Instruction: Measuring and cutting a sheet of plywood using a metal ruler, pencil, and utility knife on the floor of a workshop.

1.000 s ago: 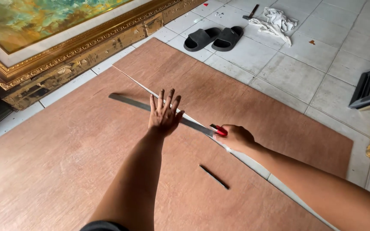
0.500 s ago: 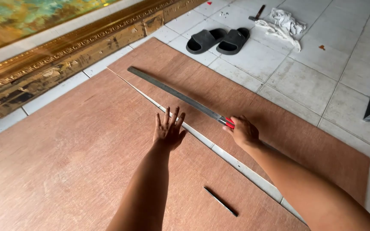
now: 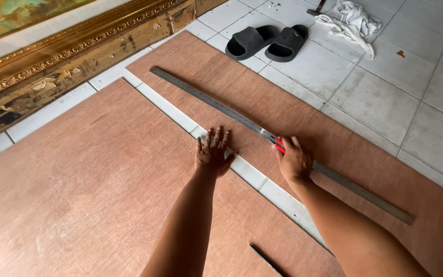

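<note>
A large brown plywood sheet lies on the tiled floor. A narrower plywood strip lies beyond it, and a gap of white tile shows between the two. My left hand presses flat, fingers spread, on the near sheet's edge and reaches over the gap. A long steel ruler lies diagonally along the strip. My right hand rests on the strip over the ruler, closed on a red-handled cutter; its blade is hidden.
A thin black stick-like object lies on the near sheet by my right forearm. An ornate gold picture frame stands at the left. Black slippers, a white rag and a hammer lie on the far tiles.
The strip with the ruler on it has slid away from the near sheet, widening the tile gap. My left hand shifted from the ruler to the near sheet's edge.
</note>
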